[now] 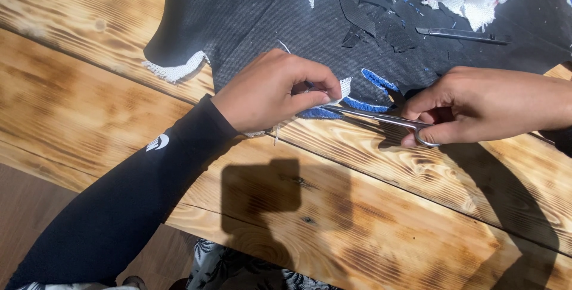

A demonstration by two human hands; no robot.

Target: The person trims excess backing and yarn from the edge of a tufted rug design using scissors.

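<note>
Head view: I'm pinching the blue-edged patch in my closed left hand, near the black fabric's near edge, while my right hand is gripping scissors; blades so close risk nicking fingertips.

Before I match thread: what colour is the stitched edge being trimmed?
Bright blue stitched edge, on black fabric; head view.

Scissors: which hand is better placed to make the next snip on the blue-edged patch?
Right. The right hand has its fingers in the handles of the scissors, blades pointing at the blue-edged patch. The left hand pinches that patch, steadying it on the black fabric.
</note>
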